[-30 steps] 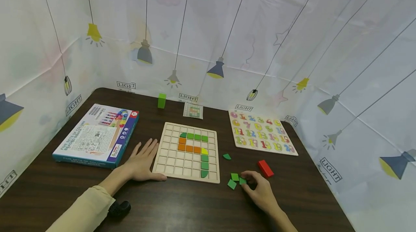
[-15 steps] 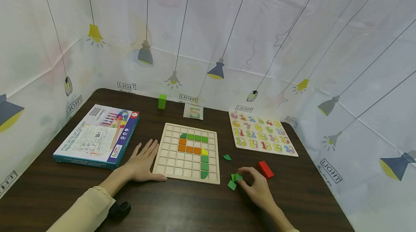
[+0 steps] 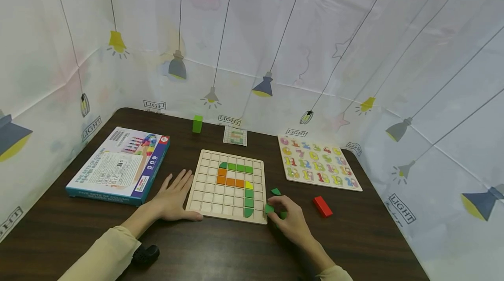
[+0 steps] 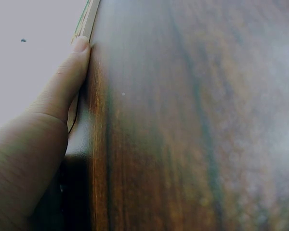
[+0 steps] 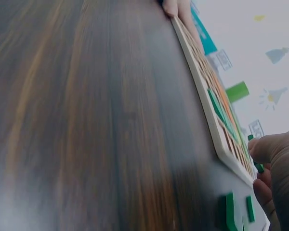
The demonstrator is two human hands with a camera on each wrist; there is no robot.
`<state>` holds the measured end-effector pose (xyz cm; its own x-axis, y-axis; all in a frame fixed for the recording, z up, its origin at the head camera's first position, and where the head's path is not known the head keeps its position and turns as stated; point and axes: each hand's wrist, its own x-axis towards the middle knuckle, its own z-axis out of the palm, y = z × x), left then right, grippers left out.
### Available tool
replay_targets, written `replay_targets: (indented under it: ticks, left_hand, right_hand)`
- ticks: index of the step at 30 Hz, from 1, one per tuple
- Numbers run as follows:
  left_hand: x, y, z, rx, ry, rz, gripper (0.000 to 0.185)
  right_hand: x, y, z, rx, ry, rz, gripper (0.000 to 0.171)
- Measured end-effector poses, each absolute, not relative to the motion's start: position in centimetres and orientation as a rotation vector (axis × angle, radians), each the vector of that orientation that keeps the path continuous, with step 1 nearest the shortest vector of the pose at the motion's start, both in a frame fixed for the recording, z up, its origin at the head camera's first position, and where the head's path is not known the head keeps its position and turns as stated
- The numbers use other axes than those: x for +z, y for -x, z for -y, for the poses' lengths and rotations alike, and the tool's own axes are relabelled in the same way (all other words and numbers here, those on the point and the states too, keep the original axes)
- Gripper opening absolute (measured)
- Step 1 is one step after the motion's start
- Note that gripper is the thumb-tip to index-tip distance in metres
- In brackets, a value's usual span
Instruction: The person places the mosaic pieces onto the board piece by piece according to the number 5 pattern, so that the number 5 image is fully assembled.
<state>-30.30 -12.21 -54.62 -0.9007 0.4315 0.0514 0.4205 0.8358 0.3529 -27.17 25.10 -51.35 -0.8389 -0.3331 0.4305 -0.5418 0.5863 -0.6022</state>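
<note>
A wooden grid board (image 3: 208, 195) lies mid-table, with green, orange and yellow tiles set in some of its squares. My left hand (image 3: 172, 200) rests spread at the board's left edge, its thumb at the near corner; in the left wrist view the thumb (image 4: 70, 77) lies against the board's side. My right hand (image 3: 290, 219) pinches a green square tile (image 3: 269, 208) between thumb and fingertips, right at the board's right edge. Loose green tiles (image 5: 230, 211) lie on the table below that hand, partly hidden by it in the head view. A green rounded tile (image 3: 275, 191) lies just beyond it.
A red block (image 3: 323, 207) lies right of my right hand. Farther back are a number board (image 3: 319, 163), a small pattern card (image 3: 235, 135) and an upright green block (image 3: 197, 124). A boxed toy set (image 3: 118, 165) lies at the left, and a black object (image 3: 145, 255) near my left forearm.
My right hand has picked up a green square tile from the loose ones and carried it left to the board's right edge. The left hand has stayed in place.
</note>
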Motion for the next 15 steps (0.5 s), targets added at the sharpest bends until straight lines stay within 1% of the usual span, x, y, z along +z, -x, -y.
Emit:
replay_targets:
  ticks: [4, 15]
  left_hand:
    - [-54.4, 30.2, 12.2, 0.567, -0.689, -2.975, 0.130]
    - [-53.5, 29.8, 12.0, 0.614, -0.687, -2.945, 0.129]
  right_hand:
    - [-51.3, 27.5, -23.7, 1.094, -0.759, 2.545, 0.033]
    - [-51.7, 28.1, -20.7, 1.112, -0.970, 2.430, 0.033]
